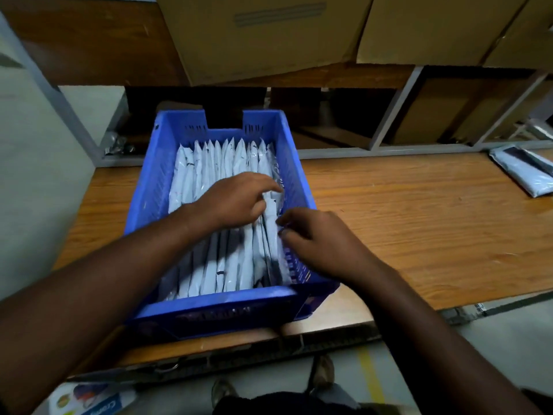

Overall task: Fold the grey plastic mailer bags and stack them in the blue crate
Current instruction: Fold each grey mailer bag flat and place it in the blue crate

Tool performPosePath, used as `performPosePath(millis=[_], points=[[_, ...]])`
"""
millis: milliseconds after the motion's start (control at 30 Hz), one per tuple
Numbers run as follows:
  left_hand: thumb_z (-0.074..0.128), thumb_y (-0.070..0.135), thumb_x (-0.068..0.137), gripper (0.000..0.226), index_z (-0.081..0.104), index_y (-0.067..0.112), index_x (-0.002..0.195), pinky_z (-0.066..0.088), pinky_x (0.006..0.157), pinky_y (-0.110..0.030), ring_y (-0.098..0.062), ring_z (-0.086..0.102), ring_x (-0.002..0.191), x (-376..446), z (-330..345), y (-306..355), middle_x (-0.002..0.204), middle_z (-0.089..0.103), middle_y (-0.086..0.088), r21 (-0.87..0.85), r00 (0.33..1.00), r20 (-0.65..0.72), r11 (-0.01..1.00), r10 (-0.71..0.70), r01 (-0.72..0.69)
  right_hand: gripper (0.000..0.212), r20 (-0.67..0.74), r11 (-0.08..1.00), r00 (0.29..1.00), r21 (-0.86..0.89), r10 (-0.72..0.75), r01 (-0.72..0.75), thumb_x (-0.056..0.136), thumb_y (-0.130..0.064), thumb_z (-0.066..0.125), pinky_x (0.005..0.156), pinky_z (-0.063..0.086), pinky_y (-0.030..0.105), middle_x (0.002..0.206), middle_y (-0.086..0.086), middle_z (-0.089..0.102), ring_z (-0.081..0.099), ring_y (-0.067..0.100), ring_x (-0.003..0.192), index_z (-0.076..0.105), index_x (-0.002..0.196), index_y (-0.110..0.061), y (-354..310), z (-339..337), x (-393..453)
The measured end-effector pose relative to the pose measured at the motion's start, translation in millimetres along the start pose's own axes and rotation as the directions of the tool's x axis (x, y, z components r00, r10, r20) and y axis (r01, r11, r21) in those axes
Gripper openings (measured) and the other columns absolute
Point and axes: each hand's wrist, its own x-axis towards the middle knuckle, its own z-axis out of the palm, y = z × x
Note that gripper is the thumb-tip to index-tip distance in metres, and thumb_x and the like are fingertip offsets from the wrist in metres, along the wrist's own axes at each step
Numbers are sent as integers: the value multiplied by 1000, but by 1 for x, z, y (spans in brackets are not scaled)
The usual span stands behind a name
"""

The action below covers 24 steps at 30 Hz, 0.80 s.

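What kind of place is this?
Probably a packing or warehouse workroom: cardboard boxes on shelving, a blue crate filled with folded grey mailer bags, and a wooden workbench.

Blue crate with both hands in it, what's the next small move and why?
Probably press the last bag down into the gap by the blue crate's right wall. The left hand is parting the row there, the right hand rests at the rim, and that bag stands above its neighbours.

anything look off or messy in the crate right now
Mostly tidy: folded mailers stand in a neat row in the blue crate. Only the last one by the right wall looks crumpled, between both hands.
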Motion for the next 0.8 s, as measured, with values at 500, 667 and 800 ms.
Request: performPosePath(millis=[500, 667, 800], points=[[56, 20, 95, 33, 71, 23, 124, 48, 104, -28, -1, 62, 119, 97, 37, 141, 125, 69, 13, -261, 956, -227, 957, -186, 124, 19, -194, 892, 972, 403, -133, 202, 100, -10, 62, 58, 46, 18, 107, -17, 71, 65, -3, 89, 74, 110, -21, 197, -125, 21], [57, 19, 95, 32, 71, 19, 124, 39, 88, -4, 9, 60, 107, 164, 76, 200, 123, 70, 9, -274, 964, -171, 950, -202, 150, 19, -199, 885, 979, 450, -32, 121, 100, -12, 62, 60, 46, 19, 107, -17, 72, 66, 5, 94, 75, 106, -24, 294, -169, 11], [59, 23, 99, 31, 67, 28, 129, 39, 91, -18, 3, 57, 106, 213, 110, 230, 131, 66, 14, -198, 975, -81, 962, -208, 188, 18, -179, 872, 983, 487, 46, 47, 100, -13, 62, 59, 41, 14, 104, -17, 73, 65, 6, 90, 74, 105, -25, 346, -189, 9]])
